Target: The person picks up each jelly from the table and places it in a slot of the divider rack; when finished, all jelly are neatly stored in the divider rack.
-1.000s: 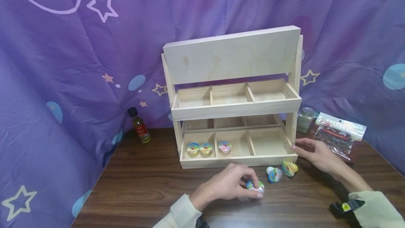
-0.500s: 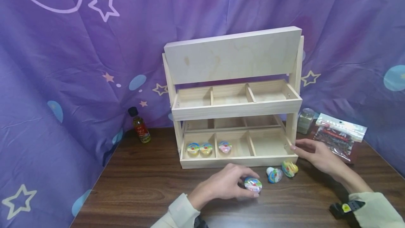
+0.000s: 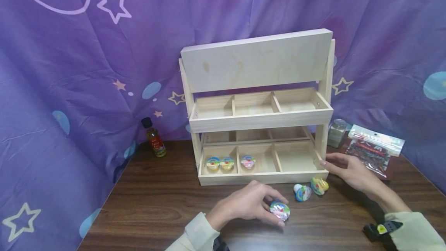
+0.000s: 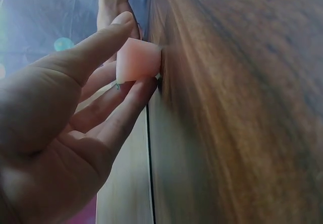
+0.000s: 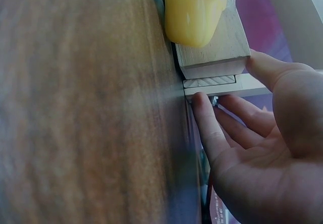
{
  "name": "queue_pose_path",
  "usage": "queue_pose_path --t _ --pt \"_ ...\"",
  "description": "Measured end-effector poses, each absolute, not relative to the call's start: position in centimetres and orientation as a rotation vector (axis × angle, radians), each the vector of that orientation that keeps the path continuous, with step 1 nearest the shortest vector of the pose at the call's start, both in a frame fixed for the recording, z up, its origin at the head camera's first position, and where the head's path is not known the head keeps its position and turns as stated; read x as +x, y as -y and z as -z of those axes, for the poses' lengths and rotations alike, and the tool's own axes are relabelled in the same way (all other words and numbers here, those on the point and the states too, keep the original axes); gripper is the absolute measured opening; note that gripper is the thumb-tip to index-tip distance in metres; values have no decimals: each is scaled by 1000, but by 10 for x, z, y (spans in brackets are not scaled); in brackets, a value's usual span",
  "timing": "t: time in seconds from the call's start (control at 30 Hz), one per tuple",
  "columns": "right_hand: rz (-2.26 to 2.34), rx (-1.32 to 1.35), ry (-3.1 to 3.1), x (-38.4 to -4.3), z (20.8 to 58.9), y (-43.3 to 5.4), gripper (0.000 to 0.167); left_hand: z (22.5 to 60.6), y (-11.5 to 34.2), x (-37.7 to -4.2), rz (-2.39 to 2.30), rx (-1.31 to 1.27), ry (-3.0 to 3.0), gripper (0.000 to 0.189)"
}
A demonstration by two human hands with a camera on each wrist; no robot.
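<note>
A small jelly cup [image 3: 280,211] with a printed foil lid stands between the thumb and fingers of my left hand [image 3: 245,204]. Pink shows through its side in the left wrist view, where the fingers curl round it close above the table. My right hand [image 3: 352,169] holds the lower right corner of a wooden tiered shelf [image 3: 261,178], thumb at the front corner and fingers at the outer side. A yellow jelly cup [image 3: 319,186] and a white one [image 3: 302,192] lie on their sides before the shelf. Two yellowish cups [image 3: 213,163] and a pink cup [image 3: 248,161] sit in the bottom tray.
The upper tray [image 3: 261,121] has three compartments, like the bottom one. A small sauce bottle [image 3: 154,138] stands left of the shelf. At the right are a glass jar [image 3: 336,133] and a shiny food pouch [image 3: 374,152]. A purple curtain [image 3: 87,69] hangs behind.
The cup in my left hand has turned so its lid faces up more fully, and has shifted slightly towards me. My left thumb and index finger have spread wider. My right hand keeps its place.
</note>
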State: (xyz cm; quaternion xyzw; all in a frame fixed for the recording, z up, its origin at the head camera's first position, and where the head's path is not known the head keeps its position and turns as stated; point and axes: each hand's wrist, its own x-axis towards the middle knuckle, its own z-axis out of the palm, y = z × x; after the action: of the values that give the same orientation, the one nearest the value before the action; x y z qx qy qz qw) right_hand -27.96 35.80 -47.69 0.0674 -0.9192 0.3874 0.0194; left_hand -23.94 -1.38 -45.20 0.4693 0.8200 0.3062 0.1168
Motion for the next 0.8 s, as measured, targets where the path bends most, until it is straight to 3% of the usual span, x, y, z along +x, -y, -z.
queue_pose_path --t 0.47,0.8 --pt "-1216 190 2873 -281 477 -358 66 439 25 -256 -972 1431 -2539 46" --pt "-1221 201 2868 -280 478 -360 62 431 38 -285 -1288 1180 -2585 47"
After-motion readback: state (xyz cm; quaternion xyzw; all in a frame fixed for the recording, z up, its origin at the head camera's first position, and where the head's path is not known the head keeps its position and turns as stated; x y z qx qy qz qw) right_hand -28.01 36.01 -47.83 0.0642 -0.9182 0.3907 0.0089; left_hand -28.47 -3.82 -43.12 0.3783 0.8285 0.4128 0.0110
